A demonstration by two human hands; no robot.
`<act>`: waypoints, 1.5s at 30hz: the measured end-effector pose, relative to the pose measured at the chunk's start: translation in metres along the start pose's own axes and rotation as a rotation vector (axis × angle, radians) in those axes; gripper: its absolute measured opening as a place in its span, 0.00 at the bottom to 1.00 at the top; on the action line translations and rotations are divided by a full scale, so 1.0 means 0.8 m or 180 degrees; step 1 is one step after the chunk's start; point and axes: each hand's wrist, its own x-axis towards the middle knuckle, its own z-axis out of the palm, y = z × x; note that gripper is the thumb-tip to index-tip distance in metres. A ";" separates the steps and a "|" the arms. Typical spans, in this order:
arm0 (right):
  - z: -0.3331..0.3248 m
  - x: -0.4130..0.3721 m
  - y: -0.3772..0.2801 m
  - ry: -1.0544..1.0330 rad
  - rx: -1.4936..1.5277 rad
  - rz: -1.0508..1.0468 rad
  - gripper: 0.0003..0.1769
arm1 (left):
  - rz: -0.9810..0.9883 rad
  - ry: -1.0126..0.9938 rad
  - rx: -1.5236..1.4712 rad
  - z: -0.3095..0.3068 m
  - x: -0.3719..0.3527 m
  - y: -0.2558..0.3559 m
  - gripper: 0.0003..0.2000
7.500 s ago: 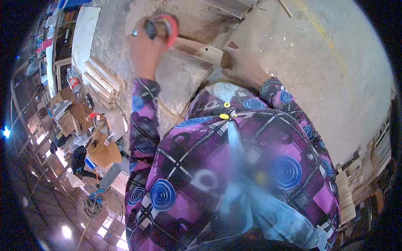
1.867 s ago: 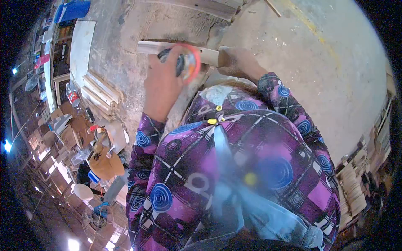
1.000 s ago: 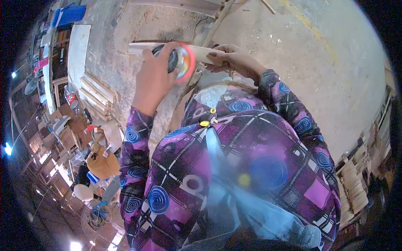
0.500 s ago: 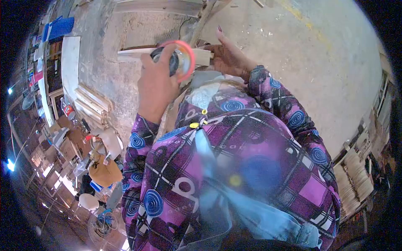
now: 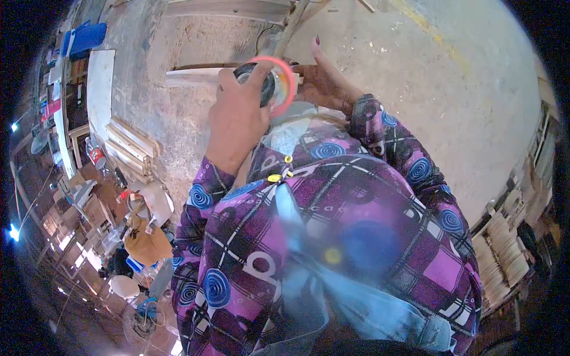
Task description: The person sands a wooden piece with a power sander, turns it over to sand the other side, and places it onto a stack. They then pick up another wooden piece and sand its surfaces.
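My left hand [image 5: 237,121] is closed over the black, rounded body of a round tool [image 5: 256,84] with a wide disc rimmed in orange-red. The disc stands tilted, and its face is blurred. It overlaps a pale wooden strip [image 5: 193,78] lying crosswise beyond my body, hiding the strip's middle. My right hand [image 5: 329,83] is at the strip's right end, thumb stretched up and away from the fingers. Those fingertips reach the wood just behind the disc's right edge, where they are partly hidden.
A longer plank [image 5: 228,9] lies at the far side. Stacked wood strips [image 5: 127,148] and a white board [image 5: 101,83] are at the left, near a cluttered area with a fan [image 5: 139,323]. More wood bundles [image 5: 502,255] lie at the right.
My left hand has moved right with the round tool, bringing its disc up against my right hand's fingers in this view and covering the strip's right end. My right hand has barely moved.
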 end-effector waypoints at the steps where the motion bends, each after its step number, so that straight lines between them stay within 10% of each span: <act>1: 0.003 -0.002 0.002 0.0001 -0.0005 0.0005 0.57 | -0.0005 0.0002 -0.0004 0.001 0.001 0.000 0.31; 17: -0.012 0.006 0.001 -0.0156 -0.0471 -0.0077 0.53 | -0.0887 0.0358 0.0127 -0.017 -0.008 -0.055 0.30; 45: 0.024 -0.007 0.003 0.0135 -0.0080 0.0027 0.55 | -0.0341 -0.0148 -0.0161 -0.007 0.006 -0.015 0.33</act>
